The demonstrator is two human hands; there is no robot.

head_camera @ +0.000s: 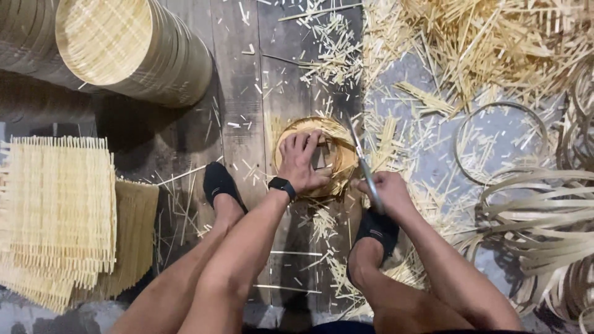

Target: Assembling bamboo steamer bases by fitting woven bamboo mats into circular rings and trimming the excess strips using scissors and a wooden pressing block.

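A small round bamboo basket frame (337,151) lies on the dark wooden floor between my feet. My left hand (301,161), with a black watch on its wrist, presses down on the frame with fingers spread over its woven middle. My right hand (383,193) grips a long thin metal blade (361,158) whose tip points up along the frame's right rim. Both feet wear black socks, one on each side of the frame.
A stack of round woven trays (133,49) lies on its side at the upper left. Square woven bamboo mats (59,210) pile at the left. Bamboo offcuts (470,43) litter the upper right. Loose bamboo hoops and strips (538,210) crowd the right.
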